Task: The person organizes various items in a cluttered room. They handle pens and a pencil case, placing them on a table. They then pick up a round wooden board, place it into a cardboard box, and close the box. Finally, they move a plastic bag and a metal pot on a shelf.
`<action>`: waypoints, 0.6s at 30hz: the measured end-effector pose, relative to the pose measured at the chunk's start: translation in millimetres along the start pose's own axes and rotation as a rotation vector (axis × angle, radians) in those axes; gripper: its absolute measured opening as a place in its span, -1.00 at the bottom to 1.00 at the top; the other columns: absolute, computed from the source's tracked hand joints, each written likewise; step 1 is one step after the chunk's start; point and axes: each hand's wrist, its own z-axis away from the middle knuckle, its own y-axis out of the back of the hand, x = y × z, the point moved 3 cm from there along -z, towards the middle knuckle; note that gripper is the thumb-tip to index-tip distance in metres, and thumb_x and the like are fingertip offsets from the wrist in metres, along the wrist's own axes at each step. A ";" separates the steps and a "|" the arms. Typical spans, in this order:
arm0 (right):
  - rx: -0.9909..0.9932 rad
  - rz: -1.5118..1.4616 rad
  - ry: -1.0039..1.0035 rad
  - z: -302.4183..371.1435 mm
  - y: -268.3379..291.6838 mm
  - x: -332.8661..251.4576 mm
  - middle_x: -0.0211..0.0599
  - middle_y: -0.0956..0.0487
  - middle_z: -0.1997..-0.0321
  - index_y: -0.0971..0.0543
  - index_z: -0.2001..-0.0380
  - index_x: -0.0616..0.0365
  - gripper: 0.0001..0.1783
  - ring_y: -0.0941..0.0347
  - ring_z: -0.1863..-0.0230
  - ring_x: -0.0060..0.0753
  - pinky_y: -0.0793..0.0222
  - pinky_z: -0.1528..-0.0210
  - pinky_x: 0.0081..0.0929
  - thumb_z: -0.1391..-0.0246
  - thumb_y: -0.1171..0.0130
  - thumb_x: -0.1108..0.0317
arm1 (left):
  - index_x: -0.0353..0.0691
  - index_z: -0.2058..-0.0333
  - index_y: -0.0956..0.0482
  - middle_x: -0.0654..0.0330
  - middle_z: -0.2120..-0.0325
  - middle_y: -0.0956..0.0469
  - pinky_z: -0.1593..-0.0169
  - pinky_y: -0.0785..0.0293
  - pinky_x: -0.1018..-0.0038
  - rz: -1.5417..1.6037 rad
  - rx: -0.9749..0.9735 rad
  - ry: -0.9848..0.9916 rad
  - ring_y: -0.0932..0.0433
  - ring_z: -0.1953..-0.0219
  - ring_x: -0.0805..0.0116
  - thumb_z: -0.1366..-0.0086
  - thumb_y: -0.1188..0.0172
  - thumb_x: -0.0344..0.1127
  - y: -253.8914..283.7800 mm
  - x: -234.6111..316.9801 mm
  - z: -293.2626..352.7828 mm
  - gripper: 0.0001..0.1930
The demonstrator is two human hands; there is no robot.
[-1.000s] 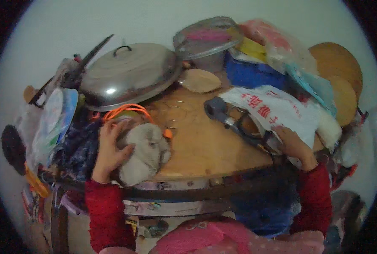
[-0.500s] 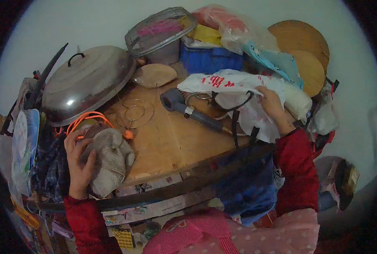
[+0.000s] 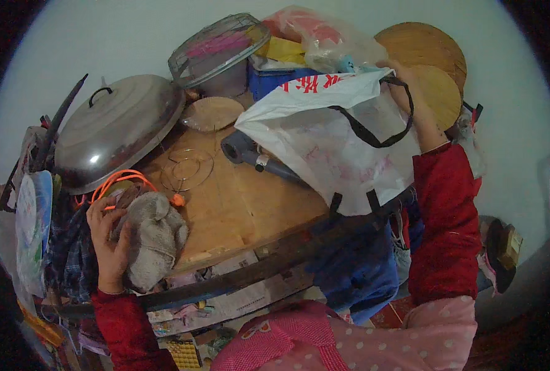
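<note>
Pinching right hand [image 3: 409,83]: holds white plastic bag with black handles [image 3: 343,148], right of centre.
Left hand [image 3: 109,250]: spread against crumpled grey cloth [image 3: 154,241], lower left.
Snag risk: tugging the bag may drag grey tubular tool [image 3: 245,150].

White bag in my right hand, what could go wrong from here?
The white bag hides part of the grey tubular tool; if they touch, pulling it might drag the tool along. Its looped black handle hangs by your right hand and could snag your wrist. Your left hand is close to the orange cord, which might get tugged if that hand moves.
</note>
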 end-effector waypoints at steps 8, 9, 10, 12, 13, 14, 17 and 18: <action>-0.085 -0.155 -0.139 -0.2 1.3 7.3 -0.18 -0.57 0.27 -0.49 0.09 0.17 -0.66 -0.46 0.30 -0.37 -0.36 0.22 -0.50 -0.03 0.03 0.54 | -0.22 0.26 -0.49 0.09 -0.03 -0.33 -0.22 -0.07 0.17 -0.145 -0.050 -0.062 -0.19 -0.16 0.03 -0.08 -0.16 -0.32 -1.0 -9.6 3.6 -0.77; -0.083 -0.177 -0.124 0.0 0.8 8.7 -0.22 -0.57 0.25 -0.49 0.07 0.21 -0.70 -0.43 0.31 -0.47 -0.35 0.24 -0.56 -0.12 0.06 0.47 | -0.22 0.27 -0.49 0.09 -0.03 -0.34 -0.22 -0.06 0.16 -0.144 -0.044 -0.056 -0.19 -0.16 0.03 -0.08 -0.16 -0.32 -1.0 -10.3 3.9 -0.78; -0.065 -0.149 -0.104 -0.6 2.2 10.4 -0.21 -0.57 0.25 -0.49 0.07 0.21 -0.69 -0.44 0.31 -0.46 -0.35 0.24 -0.55 -0.12 0.06 0.47 | -0.22 0.27 -0.49 0.09 -0.03 -0.34 -0.23 -0.06 0.15 -0.171 -0.024 -0.082 -0.19 -0.16 0.02 -0.08 -0.16 -0.32 -0.4 -11.9 3.4 -0.78; -0.032 -0.099 -0.063 -1.8 3.1 7.6 -0.20 -0.57 0.24 -0.49 0.06 0.21 -0.69 -0.44 0.31 -0.45 -0.35 0.23 -0.54 -0.11 0.06 0.48 | -0.22 0.27 -0.49 0.08 -0.03 -0.35 -0.23 -0.05 0.14 -0.231 0.012 -0.129 -0.19 -0.16 0.00 -0.07 -0.17 -0.33 1.6 -14.7 1.4 -0.78; -0.053 -0.127 -0.096 -2.1 2.3 4.9 -0.19 -0.57 0.24 -0.49 0.07 0.22 -0.68 -0.44 0.31 -0.44 -0.36 0.23 -0.53 -0.10 0.06 0.49 | -0.22 0.27 -0.49 0.08 -0.03 -0.36 -0.23 -0.05 0.13 -0.238 0.020 -0.139 -0.19 -0.16 -0.01 -0.07 -0.16 -0.33 3.1 -12.3 0.3 -0.78; -0.074 -0.156 -0.128 -3.0 2.3 1.9 -0.18 -0.57 0.23 -0.49 0.07 0.22 -0.68 -0.45 0.31 -0.43 -0.36 0.23 -0.52 -0.09 0.07 0.49 | -0.22 0.27 -0.49 0.08 -0.03 -0.36 -0.23 -0.05 0.13 -0.244 0.028 -0.149 -0.19 -0.15 -0.01 -0.08 -0.16 -0.32 4.9 -9.5 -1.1 -0.78; -0.113 -0.175 -0.127 -5.7 6.3 -6.4 -0.16 -0.57 0.23 -0.49 0.07 0.22 -0.66 -0.46 0.30 -0.39 -0.37 0.22 -0.49 -0.07 0.07 0.51 | -0.22 0.26 -0.49 0.08 -0.04 -0.37 -0.22 -0.05 0.12 -0.272 0.042 -0.163 -0.19 -0.14 -0.02 -0.07 -0.15 -0.32 2.8 -8.6 -1.9 -0.77; -0.122 -0.177 -0.111 -5.5 6.2 -7.3 -0.15 -0.57 0.23 -0.49 0.07 0.22 -0.65 -0.47 0.29 -0.37 -0.37 0.22 -0.48 -0.06 0.08 0.52 | -0.22 0.25 -0.50 0.08 -0.04 -0.37 -0.22 -0.06 0.12 -0.288 0.042 -0.164 -0.19 -0.14 -0.01 -0.07 -0.15 -0.32 3.9 -7.7 -2.0 -0.77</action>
